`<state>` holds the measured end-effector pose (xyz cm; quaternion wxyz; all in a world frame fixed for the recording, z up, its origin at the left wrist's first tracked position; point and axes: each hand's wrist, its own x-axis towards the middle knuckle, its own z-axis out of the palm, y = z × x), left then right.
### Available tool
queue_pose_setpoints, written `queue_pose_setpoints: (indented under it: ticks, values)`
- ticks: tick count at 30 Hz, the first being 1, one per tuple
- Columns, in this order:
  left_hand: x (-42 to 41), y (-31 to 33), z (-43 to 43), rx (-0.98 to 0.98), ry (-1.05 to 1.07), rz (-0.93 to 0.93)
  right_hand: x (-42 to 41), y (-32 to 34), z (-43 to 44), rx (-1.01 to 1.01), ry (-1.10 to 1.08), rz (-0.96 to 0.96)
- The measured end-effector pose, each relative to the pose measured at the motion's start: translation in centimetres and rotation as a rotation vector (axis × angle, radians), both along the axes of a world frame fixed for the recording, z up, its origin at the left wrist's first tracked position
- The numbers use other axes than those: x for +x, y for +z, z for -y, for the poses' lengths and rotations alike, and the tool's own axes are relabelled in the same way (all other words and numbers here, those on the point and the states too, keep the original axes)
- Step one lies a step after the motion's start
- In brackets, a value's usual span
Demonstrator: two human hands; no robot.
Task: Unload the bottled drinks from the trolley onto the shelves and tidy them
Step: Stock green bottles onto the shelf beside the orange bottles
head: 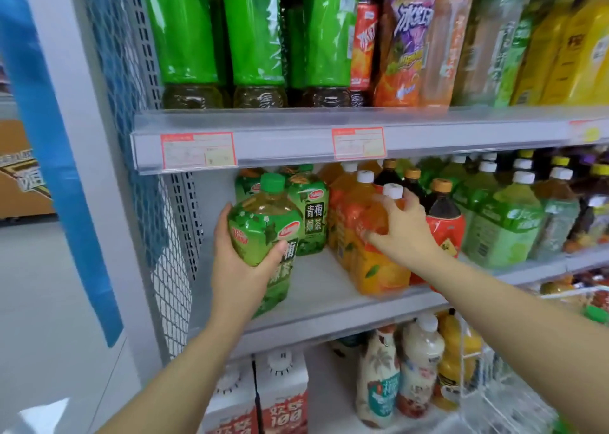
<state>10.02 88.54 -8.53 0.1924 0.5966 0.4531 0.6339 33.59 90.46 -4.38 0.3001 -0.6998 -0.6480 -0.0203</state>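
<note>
My left hand (pixel 242 262) grips a green-labelled tea bottle (pixel 263 222) with a green cap, tilted, at the left end of the middle shelf (pixel 313 288). More green tea bottles (pixel 309 213) stand behind it. My right hand (pixel 400 227) holds the shoulder of the front orange juice bottle (pixel 379 265), fingers curled round its neck below the white cap. A row of orange bottles stands behind that one. The wire trolley (pixel 487 391) shows at the lower right.
Upper shelf holds tall green bottles (pixel 184 35), orange and yellow drinks. Dark tea bottles (pixel 441 216) and pale green bottles (pixel 504 229) stand right of my right hand. Milk cartons (pixel 283 397) and cream bottles (pixel 418 367) fill the bottom shelf. A white mesh side panel (pixel 168 269) closes the left end.
</note>
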Motion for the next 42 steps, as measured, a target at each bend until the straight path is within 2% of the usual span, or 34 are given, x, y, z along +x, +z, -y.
queue_pose_setpoints:
  ticks: [3, 11, 15, 19, 22, 34, 36, 39, 42]
  values:
    - [-0.6, -0.4, -1.4, -0.040, 0.042, 0.060, -0.9, -1.4, -0.8, 0.051, -0.069, 0.098]
    - [-1.6, -2.1, -5.6, -0.134, -0.020, 0.024, -0.7, -3.1, -1.7, 0.231, -0.072, 0.135]
    - [-2.3, -1.8, -8.2, -0.180, -0.044, -0.047, -0.5, -3.3, -1.9, 0.244, -0.071, 0.160]
    - [-1.9, -0.7, -10.9, -0.352, 0.106, -0.182, -0.3, -3.5, -2.0, 0.247, -0.071, 0.187]
    - [-1.1, 0.3, -12.1, -0.440, 0.144, -0.220, -0.2, -3.5, -2.0, 0.228, -0.070, 0.192]
    - [-0.2, 0.9, -13.4, -0.447, 0.143, -0.246, 0.2, -3.7, -2.0, 0.231, -0.050, 0.223]
    - [0.1, 0.9, -12.1, -0.403, 0.198, -0.283, 0.4, -3.3, -1.8, 0.173, 0.000, 0.225]
    - [2.2, 0.7, -8.9, -0.155, 0.273, -0.341, 1.7, -1.8, -0.4, 0.048, 0.179, 0.164]
    - [6.8, 0.3, -5.1, 0.112, 0.086, -0.422, 4.7, 0.7, 2.4, -0.033, 0.349, 0.063]
